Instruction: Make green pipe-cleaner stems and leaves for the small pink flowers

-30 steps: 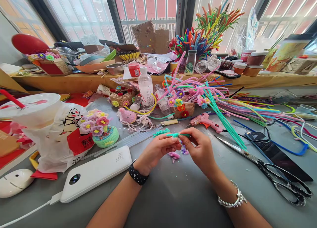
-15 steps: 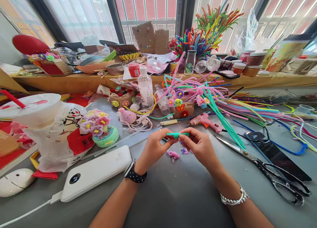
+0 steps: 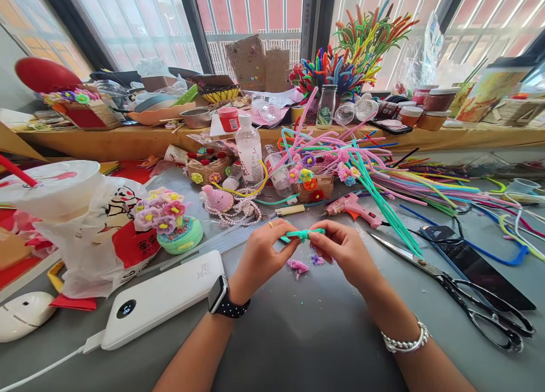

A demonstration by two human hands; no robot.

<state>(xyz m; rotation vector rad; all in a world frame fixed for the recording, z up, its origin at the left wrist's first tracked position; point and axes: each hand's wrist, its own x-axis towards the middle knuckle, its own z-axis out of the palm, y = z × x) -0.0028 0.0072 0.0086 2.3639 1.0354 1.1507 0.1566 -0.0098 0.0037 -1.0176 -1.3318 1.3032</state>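
Observation:
A short, folded green pipe cleaner (image 3: 304,235) is pinched between my two hands above the grey table. My left hand (image 3: 268,258), with a ring and a dark watch strap, grips its left end. On its other end, the thumb and fingers of my right hand (image 3: 344,253) are closed. The middle of the piece looks twisted or wrapped; its exact shape is partly hidden by fingers. Just below the hands lie a small pink fuzzy piece (image 3: 297,268) and a purple fuzzy scrap (image 3: 317,260).
Large scissors (image 3: 464,295) and a phone (image 3: 481,270) lie to the right. Beyond my hands are a pink glue gun (image 3: 354,207) and long green pipe cleaners (image 3: 385,202). A white power bank (image 3: 164,301) and a flower-topped cake model (image 3: 181,233) sit at left.
My left wrist has turned slightly, so the watch face shows more. The fingers have shifted a little and more of the green pipe cleaner's middle is visible.

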